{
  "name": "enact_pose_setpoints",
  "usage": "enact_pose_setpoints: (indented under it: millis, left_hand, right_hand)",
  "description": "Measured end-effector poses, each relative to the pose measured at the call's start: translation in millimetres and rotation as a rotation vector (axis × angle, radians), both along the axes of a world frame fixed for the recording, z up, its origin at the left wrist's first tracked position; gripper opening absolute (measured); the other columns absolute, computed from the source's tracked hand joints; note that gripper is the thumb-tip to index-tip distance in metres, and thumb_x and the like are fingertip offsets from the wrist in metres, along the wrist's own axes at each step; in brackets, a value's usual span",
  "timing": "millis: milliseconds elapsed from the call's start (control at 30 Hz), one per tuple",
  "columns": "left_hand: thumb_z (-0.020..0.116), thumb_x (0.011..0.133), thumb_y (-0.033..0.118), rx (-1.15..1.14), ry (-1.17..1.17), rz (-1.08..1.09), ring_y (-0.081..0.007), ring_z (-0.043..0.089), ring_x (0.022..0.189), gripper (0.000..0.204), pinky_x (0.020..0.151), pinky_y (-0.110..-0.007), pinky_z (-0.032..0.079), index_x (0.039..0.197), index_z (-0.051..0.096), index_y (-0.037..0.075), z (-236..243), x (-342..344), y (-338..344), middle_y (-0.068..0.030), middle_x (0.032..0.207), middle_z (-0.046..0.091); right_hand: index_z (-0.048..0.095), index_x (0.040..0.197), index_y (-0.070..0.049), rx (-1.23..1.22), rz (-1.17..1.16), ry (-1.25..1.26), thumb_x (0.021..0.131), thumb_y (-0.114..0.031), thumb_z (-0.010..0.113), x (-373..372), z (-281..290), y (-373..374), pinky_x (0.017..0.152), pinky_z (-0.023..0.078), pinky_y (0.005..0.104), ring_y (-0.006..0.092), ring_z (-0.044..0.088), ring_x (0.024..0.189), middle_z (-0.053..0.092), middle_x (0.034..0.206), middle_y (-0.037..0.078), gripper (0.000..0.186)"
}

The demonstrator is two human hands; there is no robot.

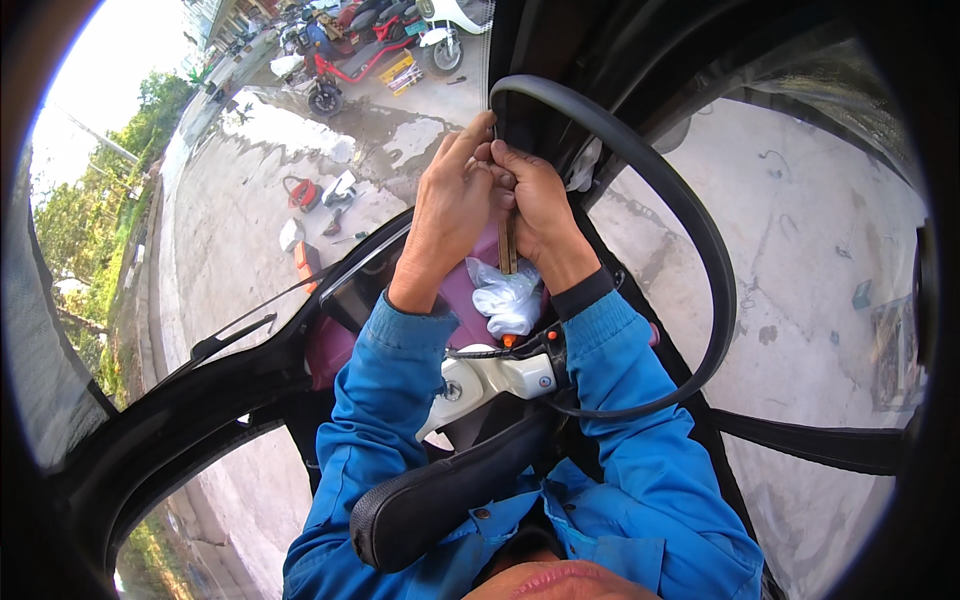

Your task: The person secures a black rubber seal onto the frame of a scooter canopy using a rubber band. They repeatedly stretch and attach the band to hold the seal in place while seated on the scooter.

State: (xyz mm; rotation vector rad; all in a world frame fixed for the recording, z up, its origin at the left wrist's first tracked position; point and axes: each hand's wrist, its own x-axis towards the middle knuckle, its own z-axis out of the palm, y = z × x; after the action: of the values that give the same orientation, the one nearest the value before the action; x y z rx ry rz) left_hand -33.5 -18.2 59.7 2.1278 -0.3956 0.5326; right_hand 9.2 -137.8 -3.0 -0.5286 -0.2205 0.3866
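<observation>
Strip [722, 290] | left hand [450, 200], right hand [544, 200] curled, holds unclear | springy loop right of hands could tug it loose

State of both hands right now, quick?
Left hand: fingers bent, fingertips by the black strip; whether it grips anything cannot be told.
Right hand: closed, holding a slim brownish tool.

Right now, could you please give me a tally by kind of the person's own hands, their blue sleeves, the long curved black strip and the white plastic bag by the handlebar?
Hands: 2, left hand and right hand
Blue sleeves: 2, left sleeve and right sleeve
Curved black strip: 1
White plastic bag: 1
Total: 6
</observation>
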Motion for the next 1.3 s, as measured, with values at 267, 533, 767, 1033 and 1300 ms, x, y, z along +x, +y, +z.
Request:
enact_pose_setpoints:
  millis: [267, 533, 767, 1033, 1300]
  left_hand:
    - [0.050, 0.095, 0.001, -0.098, -0.052, -0.006, -0.0309, 0.066, 0.136, 0.060, 0.118, -0.039, 0.048, 0.153, 0.061, -0.005, -12.9, 6.6, -6.1, -0.0208, 0.150, 0.066]
    - [0.052, 0.092, 0.002, -0.020, -0.183, -0.030, -0.0307, 0.066, 0.133, 0.058, 0.116, -0.038, 0.049, 0.147, 0.065, -0.006, -19.1, 9.0, -5.3, -0.0191, 0.141, 0.070]
    - [0.051, 0.097, 0.003, -0.055, -0.078, -0.053, -0.0269, 0.067, 0.130, 0.056, 0.109, -0.035, 0.053, 0.151, 0.062, -0.005, -11.0, 11.7, 3.7, -0.0174, 0.141, 0.068]
    - [0.053, 0.099, 0.002, 0.044, -0.037, -0.023, -0.0259, 0.068, 0.128, 0.058, 0.106, -0.035, 0.055, 0.156, 0.060, -0.001, -3.0, 4.7, 9.3, -0.0180, 0.144, 0.064]
    - [0.055, 0.098, 0.002, -0.070, 0.001, -0.053, -0.0231, 0.069, 0.126, 0.058, 0.105, -0.033, 0.055, 0.155, 0.061, -0.001, -4.2, 4.8, 3.7, -0.0166, 0.144, 0.067]
  right_hand:
    - [0.068, 0.118, -0.001, 0.195, -0.208, 0.169, 0.116, -0.019, 0.055, -8.3, 6.7, 38.6, 0.089, 0.057, 0.0315, 0.0150, 0.067, 0.098, 0.069, 0.109, 0.004, 0.022]
    - [0.071, 0.107, 0.002, 0.086, -0.403, 0.127, 0.115, -0.018, 0.060, -11.3, 4.3, 47.1, 0.087, 0.056, 0.0291, 0.0130, 0.067, 0.096, 0.070, 0.104, 0.004, 0.024]
    - [0.073, 0.103, -0.002, -0.131, -0.332, 0.004, 0.116, -0.022, 0.059, -8.0, -2.9, 29.5, 0.061, 0.048, 0.0249, 0.0069, 0.058, 0.069, 0.064, 0.083, -0.001, 0.028]
    - [0.076, 0.105, -0.004, -0.191, -0.250, -0.075, 0.117, -0.026, 0.058, -8.7, -0.9, 22.2, 0.052, 0.039, 0.0239, 0.0056, 0.051, 0.060, 0.064, 0.078, -0.001, 0.031]
    - [0.075, 0.107, -0.002, -0.107, -0.275, 0.023, 0.115, -0.024, 0.060, 0.2, -5.0, 25.0, 0.053, 0.041, 0.0222, 0.0064, 0.057, 0.063, 0.069, 0.084, 0.000, 0.028]
